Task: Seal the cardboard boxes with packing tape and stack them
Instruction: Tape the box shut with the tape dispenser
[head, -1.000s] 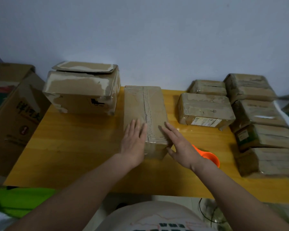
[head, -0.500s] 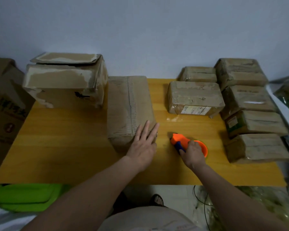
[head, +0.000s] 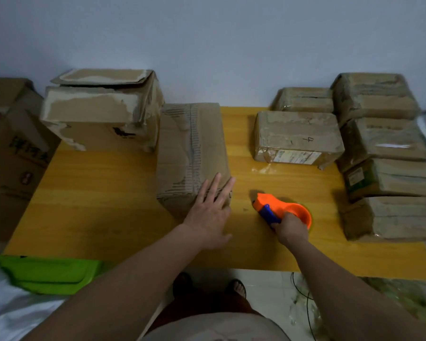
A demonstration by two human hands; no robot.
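A long brown cardboard box (head: 191,148) lies lengthwise in the middle of the yellow wooden table (head: 103,207). My left hand (head: 210,212) rests flat on its near right corner, fingers spread. Just to the right, an orange tape dispenser with a blue handle (head: 279,209) sits on the table, and my right hand (head: 290,228) is closed around its near end. A larger box with a loose, torn top flap (head: 101,112) stands at the back left, touching the long box.
Several taped brown boxes (head: 298,137) crowd the table's right side, some stacked (head: 389,178). A big printed carton (head: 12,153) stands off the left edge. A green object (head: 47,274) lies below the near left edge. A wall runs behind the table.
My right hand left the long box, dropped to the orange tape dispenser and closed on it. My left hand slid to the box's near right corner. The view shifted left.
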